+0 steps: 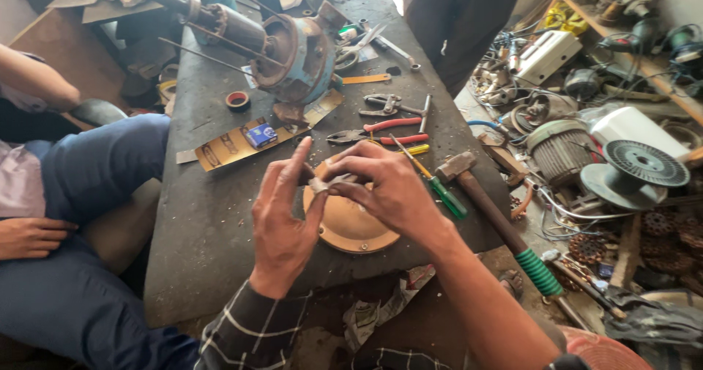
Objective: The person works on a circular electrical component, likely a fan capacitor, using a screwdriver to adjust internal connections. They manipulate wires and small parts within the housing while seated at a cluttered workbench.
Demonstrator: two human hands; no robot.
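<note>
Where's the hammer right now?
In the head view, the hammer lies on the bench's right edge, right of the right hand, beside the green-handled screwdriver.

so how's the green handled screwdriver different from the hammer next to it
The green-handled screwdriver is slim, with a thin yellowish shaft; the hammer with the green ribbed grip is much thicker and longer, with a blocky grey metal head. The screwdriver lies wholly on the dark worktop; the hammer's grip end sticks out past the worktop's edge. Both lie flat, slanting the same way, to the right of the right hand, which, with the left hand, holds a small grey piece.
</note>
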